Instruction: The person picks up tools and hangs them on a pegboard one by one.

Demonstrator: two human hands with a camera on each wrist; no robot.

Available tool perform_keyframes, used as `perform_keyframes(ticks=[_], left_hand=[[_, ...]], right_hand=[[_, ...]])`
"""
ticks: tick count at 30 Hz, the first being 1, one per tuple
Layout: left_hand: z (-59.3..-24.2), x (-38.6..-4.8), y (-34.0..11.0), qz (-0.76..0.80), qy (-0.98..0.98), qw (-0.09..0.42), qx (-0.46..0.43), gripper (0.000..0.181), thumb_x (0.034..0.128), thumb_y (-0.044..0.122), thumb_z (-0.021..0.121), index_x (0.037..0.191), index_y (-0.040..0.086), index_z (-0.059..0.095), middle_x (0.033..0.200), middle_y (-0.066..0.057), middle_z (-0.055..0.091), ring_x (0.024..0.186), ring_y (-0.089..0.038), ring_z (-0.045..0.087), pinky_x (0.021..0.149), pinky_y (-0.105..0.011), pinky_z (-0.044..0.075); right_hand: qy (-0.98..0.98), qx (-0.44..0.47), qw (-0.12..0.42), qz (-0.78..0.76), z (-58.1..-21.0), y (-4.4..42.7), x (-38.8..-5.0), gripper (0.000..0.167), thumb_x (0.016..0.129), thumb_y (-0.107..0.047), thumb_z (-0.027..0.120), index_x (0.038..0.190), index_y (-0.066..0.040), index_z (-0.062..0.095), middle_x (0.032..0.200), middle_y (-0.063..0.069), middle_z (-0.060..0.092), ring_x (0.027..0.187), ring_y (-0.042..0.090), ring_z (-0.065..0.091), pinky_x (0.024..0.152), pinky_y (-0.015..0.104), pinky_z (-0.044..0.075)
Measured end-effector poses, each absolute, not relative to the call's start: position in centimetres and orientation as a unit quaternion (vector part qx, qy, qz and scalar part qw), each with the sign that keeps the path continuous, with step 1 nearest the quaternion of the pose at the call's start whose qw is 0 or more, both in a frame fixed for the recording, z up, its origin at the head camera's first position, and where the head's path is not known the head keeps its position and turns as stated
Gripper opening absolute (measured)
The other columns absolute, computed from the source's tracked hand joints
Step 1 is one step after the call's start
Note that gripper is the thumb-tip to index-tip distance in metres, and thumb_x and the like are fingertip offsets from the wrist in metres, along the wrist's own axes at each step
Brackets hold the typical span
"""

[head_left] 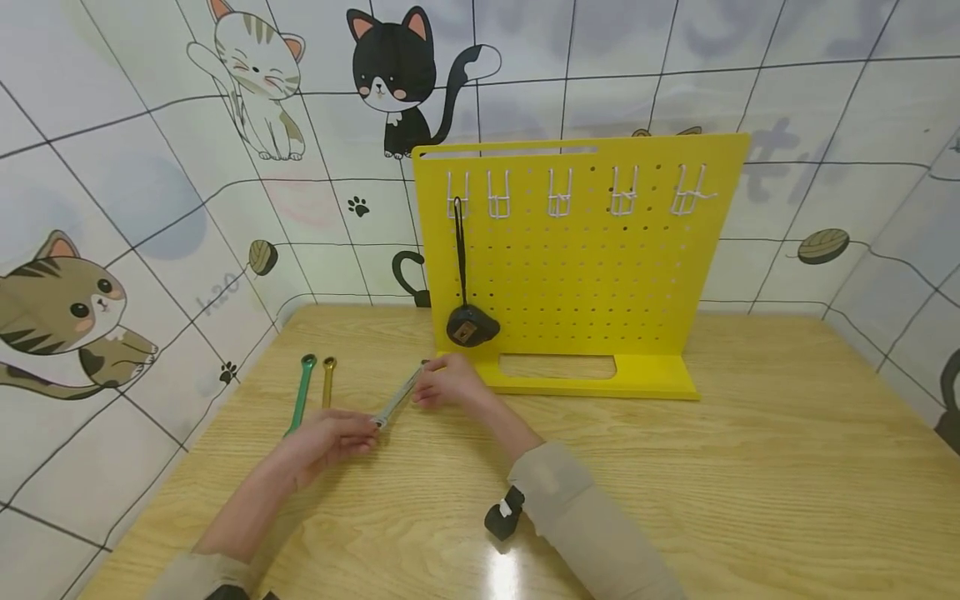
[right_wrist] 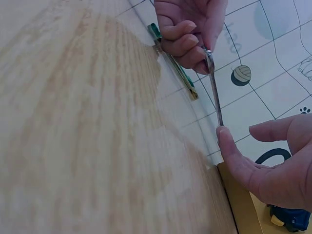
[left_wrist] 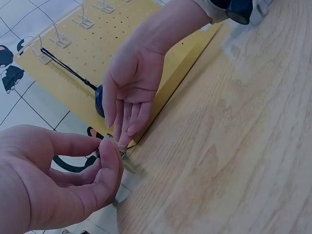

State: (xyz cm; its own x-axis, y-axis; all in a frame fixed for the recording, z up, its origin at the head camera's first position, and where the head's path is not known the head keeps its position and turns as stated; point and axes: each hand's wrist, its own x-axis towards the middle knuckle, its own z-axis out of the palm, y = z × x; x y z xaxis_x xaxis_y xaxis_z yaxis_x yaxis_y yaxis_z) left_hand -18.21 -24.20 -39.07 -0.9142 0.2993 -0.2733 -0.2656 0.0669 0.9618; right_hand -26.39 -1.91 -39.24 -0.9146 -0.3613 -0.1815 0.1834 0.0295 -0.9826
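Note:
My left hand (head_left: pixel 327 442) pinches the near end of a silver wrench (head_left: pixel 397 400) between thumb and fingers, as the left wrist view also shows. The wrench slants up and away over the table's left part. At its far end is my right hand (head_left: pixel 450 383). In the right wrist view, the wrench (right_wrist: pixel 214 92) meets a fingertip of the right hand (right_wrist: pixel 273 165), whose thumb stands apart from it. To the left, a green wrench (head_left: pixel 302 392) and a gold wrench (head_left: pixel 327 383) lie on the table, both partly behind the left hand.
A yellow pegboard (head_left: pixel 555 292) stands behind the hands. White wire hooks (head_left: pixel 559 196) line its top, and a dark tape measure (head_left: pixel 472 326) hangs by a strap from the leftmost one. The wooden table (head_left: pixel 757 467) stretches to the right. Cat-patterned wall covering (head_left: pixel 337 275) surrounds it.

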Motion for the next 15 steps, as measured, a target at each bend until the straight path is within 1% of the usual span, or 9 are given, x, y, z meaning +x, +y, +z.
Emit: perform_keyframes(ticks=[3, 6, 7, 11, 15], left_hand=[[-39.0, -18.0, -24.1, 0.685, 0.695, 0.216, 0.028, 0.044, 0.1025, 0.006, 0.056, 0.132, -0.025, 0.043, 0.102, -0.01, 0.069, 0.09, -0.012, 0.067, 0.082, -0.024, 0.057], [-39.0, -17.8, -23.9, 0.686, 0.691, 0.225, 0.035, 0.042, 0.102, 0.005, 0.056, 0.131, -0.023, 0.045, 0.103, -0.009, 0.068, 0.09, -0.012, 0.067, 0.082, -0.023, 0.056], [-39.0, -17.7, -23.8, 0.684, 0.692, 0.228, 0.038, 0.04, 0.1017, 0.006, 0.057, 0.129, -0.022, 0.047, 0.103, -0.009, 0.068, 0.09, -0.011, 0.066, 0.081, -0.023, 0.056], [-39.0, -17.5, -23.5, 0.674, 0.699, 0.235, 0.047, 0.033, 0.0991, 0.009, 0.063, 0.122, -0.014, 0.055, 0.101, -0.008, 0.066, 0.089, -0.012, 0.064, 0.079, -0.022, 0.055], [-39.1, -17.3, -23.3, 0.67, 0.703, 0.234, 0.052, 0.028, 0.0977, 0.009, 0.065, 0.118, -0.009, 0.059, 0.099, -0.007, 0.066, 0.088, -0.013, 0.063, 0.078, -0.023, 0.055]], right_hand=[[0.695, -0.066, 0.185, -0.691, -39.4, -2.3, -26.3, 0.027, 0.094, 0.006, 0.059, 0.117, 0.02, 0.059, 0.094, 0.032, 0.071, 0.082, 0.032, 0.075, 0.071, 0.033, 0.061], [0.695, -0.069, 0.179, -0.693, -39.5, -2.6, -26.2, 0.016, 0.094, 0.009, 0.06, 0.104, 0.021, 0.064, 0.092, 0.033, 0.07, 0.076, 0.028, 0.074, 0.071, 0.032, 0.061], [0.696, -0.073, 0.176, -0.692, -39.6, -2.7, -26.2, 0.015, 0.093, 0.009, 0.061, 0.101, 0.021, 0.065, 0.091, 0.033, 0.07, 0.074, 0.026, 0.074, 0.07, 0.032, 0.061], [0.701, -0.083, 0.166, -0.688, -39.7, -3.1, -26.0, 0.015, 0.091, 0.008, 0.065, 0.1, 0.02, 0.068, 0.087, 0.03, 0.071, 0.067, 0.02, 0.071, 0.07, 0.032, 0.061], [0.702, -0.082, 0.16, -0.689, -39.5, -3.4, -25.8, 0.017, 0.09, 0.006, 0.069, 0.103, 0.017, 0.069, 0.087, 0.022, 0.073, 0.071, 0.021, 0.072, 0.071, 0.032, 0.061]])
